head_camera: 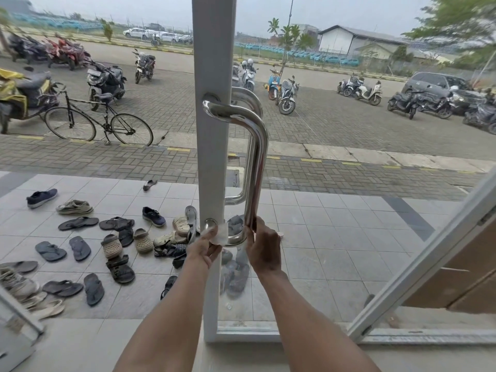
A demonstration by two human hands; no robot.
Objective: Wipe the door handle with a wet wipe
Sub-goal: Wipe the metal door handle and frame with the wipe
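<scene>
Fingers [212, 238] of the left hand [205, 249] pinched the wet wipe [221, 234] against the lower bend of the door handle [256, 167]. The right hand [264, 253] curled around the bar's foot, seemingly gripping it. Both forearms reached upward. Beyond, the white door frame [212, 63], scattered sandals [80, 248], then a bicycle [98, 122].

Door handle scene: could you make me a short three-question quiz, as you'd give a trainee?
1. True or false: the wet wipe is pressed on the door handle's lower bend.
2. Which hand holds the wipe? A) left hand B) right hand
3. What litters the tiles outside, left of the door frame?

Key: 1 true. 2 A. 3 Sandals and shoes.
</scene>
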